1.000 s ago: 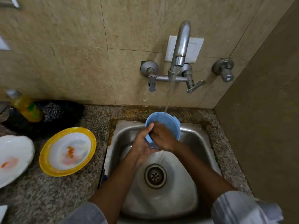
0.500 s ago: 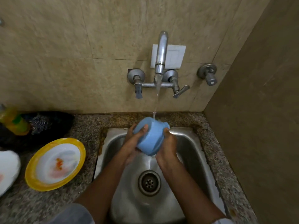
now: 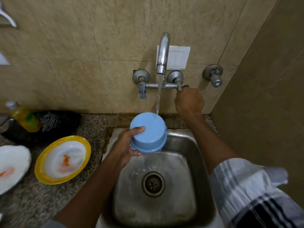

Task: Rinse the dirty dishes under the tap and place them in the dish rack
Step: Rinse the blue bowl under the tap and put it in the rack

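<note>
Running from the tap, water is landing on the far edge of the upturned blue bowl, which is held bottom-up over the sink by the left hand, thumb on the base, fingers under the rim. The right hand is closed round the tap's rt lever, just right of the stream. Left of the sink, 2 stained plates are seen on the counter: yellow-rimmed plate nearer, white plate beyond.
</note>
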